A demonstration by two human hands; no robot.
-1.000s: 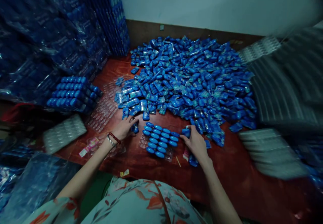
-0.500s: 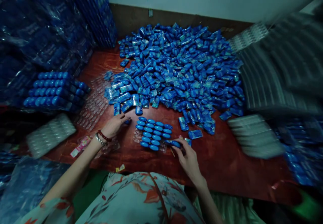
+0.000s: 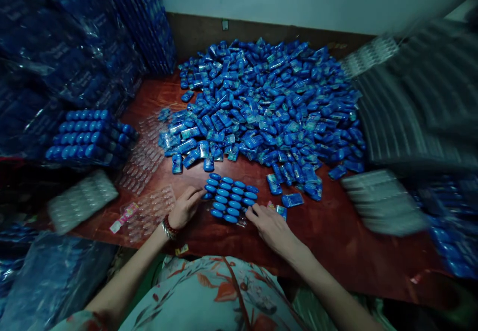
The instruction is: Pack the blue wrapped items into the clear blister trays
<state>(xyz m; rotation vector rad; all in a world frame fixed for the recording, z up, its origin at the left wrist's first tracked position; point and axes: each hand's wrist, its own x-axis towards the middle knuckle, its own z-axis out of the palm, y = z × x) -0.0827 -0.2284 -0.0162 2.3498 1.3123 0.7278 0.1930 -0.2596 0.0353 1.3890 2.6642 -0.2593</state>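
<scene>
Flanking glossy oval-capsule tray (image 3: 230, 198): left hand (image 3: 183, 206), right hand (image 3: 269, 225).

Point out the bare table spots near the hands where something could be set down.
Bare wood lies right of the right hand, between the blue packet heap and the table's near edge. A thinner strip runs below the filled tray. Crowded: the heap behind, and clear empty trays beside the left hand.

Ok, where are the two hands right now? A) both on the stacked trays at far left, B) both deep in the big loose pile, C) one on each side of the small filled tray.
C: the left hand and right hand flank the filled tray of blue pieces, fingertips at its edges, with the loose pile beyond.
</scene>
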